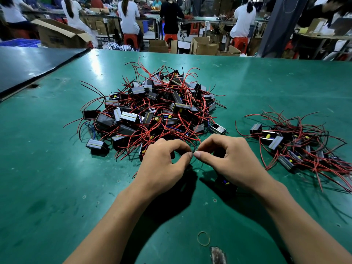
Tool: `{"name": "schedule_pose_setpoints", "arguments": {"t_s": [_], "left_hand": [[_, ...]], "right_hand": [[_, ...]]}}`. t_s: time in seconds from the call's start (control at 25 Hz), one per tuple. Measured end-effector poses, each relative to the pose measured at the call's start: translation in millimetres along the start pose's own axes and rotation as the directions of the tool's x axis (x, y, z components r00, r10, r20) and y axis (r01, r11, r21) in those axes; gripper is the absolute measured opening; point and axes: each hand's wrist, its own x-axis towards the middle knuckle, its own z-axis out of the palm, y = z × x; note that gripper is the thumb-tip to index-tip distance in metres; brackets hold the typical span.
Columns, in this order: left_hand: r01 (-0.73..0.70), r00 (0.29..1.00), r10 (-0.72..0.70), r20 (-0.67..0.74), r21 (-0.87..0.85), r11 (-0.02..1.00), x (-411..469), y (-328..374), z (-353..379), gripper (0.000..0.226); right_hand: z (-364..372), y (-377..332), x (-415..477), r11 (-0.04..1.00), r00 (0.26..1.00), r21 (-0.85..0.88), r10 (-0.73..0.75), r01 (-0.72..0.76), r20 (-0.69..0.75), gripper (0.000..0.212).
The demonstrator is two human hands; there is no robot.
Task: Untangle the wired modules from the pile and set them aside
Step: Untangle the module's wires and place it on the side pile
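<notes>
In the head view, the left hand (pixel 163 162) and right hand (pixel 230 159) meet fingertip to fingertip at the near edge of the pile (pixel 152 111) on the desk (pixel 57 168), each pinching a wire (pixel 198 144), which should be eased apart gently, not tugged.

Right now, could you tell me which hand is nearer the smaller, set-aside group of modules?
Right. The right hand, pinching a wire, is left of that group; the left hand is farther left, by the pile.
</notes>
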Motion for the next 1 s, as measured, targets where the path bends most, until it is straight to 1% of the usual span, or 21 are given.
{"name": "schedule_pose_setpoints", "arguments": {"t_s": [0.32,0.48,0.8,0.92,1.0], "left_hand": [[0.039,0.999,-0.039,0.018,0.001,0.999,1.4,0.5,-1.6,0.005],[0.027,0.999,-0.027,0.018,0.014,1.000,1.5,0.6,-2.0,0.006],[0.000,0.999,-0.001,0.042,0.028,1.000,1.8,-1.3,-3.0,0.010],[0.007,0.999,-0.008,0.046,0.028,1.000,1.4,-1.9,-2.4,0.010],[0.027,0.998,-0.028,0.048,0.022,0.999,0.9,-2.8,-1.9,0.009]], "right_hand": [[6.4,5.7,-0.6,0.999,0.998,-0.028,-0.047,0.046,-0.029,0.016],[7.6,7.3,-0.4,0.995,0.995,-0.034,-0.094,0.093,-0.026,0.011],[7.3,6.4,1.1,0.991,0.991,-0.032,-0.130,0.130,-0.001,0.007],[6.9,4.6,1.7,0.993,0.993,-0.044,-0.113,0.114,0.024,0.005],[6.1,3.0,1.3,0.998,0.998,-0.025,-0.057,0.057,0.037,0.001]]}}
